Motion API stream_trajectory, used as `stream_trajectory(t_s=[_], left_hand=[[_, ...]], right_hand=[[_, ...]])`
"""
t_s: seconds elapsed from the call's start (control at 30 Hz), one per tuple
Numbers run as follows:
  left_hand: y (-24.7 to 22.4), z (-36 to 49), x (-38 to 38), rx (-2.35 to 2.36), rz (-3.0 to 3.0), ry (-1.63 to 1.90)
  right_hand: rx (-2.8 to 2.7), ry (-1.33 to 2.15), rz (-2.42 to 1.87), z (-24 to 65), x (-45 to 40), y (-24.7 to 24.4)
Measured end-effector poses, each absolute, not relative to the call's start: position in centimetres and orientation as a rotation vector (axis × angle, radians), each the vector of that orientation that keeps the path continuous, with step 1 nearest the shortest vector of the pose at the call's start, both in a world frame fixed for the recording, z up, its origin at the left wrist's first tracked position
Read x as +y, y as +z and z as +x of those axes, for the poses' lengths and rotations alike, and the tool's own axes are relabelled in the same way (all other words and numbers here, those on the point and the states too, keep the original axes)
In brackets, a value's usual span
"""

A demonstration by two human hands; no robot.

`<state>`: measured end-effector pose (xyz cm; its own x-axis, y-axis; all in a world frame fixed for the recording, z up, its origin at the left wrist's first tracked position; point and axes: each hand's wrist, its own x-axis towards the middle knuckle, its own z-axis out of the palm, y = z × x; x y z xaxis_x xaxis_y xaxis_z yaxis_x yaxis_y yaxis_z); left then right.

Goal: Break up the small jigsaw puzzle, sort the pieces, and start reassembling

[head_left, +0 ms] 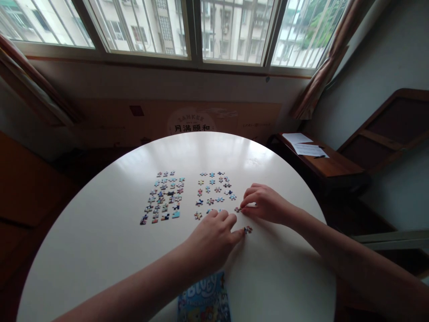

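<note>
My right hand (264, 203) reaches in from the right, its thumb and forefinger pinched on the edge of a small jigsaw puzzle piece (237, 209) at the table surface. Palm down, my left hand (216, 237) rests in front of the loose pieces. Its thumb is stretched out and touches another puzzle piece (248, 230), while its bent fingers partly cover pieces behind them. Spaced-out loose puzzle pieces (212, 182) lie beyond my hands. To their left, more pieces (164, 193) are laid in close rows.
A round white table (100, 250) carries everything. At its near edge lies a blue Bluey package (204, 297), partly under my left forearm. Papers (306, 147) and a pen lie on a low wooden table (342, 165) at the right. A large printed cardboard box (248, 116) stands below the window.
</note>
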<state>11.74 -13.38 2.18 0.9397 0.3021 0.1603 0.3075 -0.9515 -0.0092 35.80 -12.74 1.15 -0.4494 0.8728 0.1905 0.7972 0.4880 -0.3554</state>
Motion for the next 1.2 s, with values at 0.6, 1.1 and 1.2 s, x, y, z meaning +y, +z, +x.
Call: stream_trajectory(t_s=[0.6, 1.1, 1.2], left_hand=[[2.5, 10.3, -9.2, -0.561, -3.028, -0.214], [4.7, 6.4, -11.5, -0.455, -2.922, -0.671], [5.1, 4.2, -10.6, -0.494, -2.831, -0.87]], right_hand=[[-2.114, 0.16, -1.693, 43.4, -14.7, 1.6], [-2.219, 0.223, -1.716, 41.2, -10.6, 0.2], [-2.132, 0.243, -1.802, 40.8, -9.1, 0.1]])
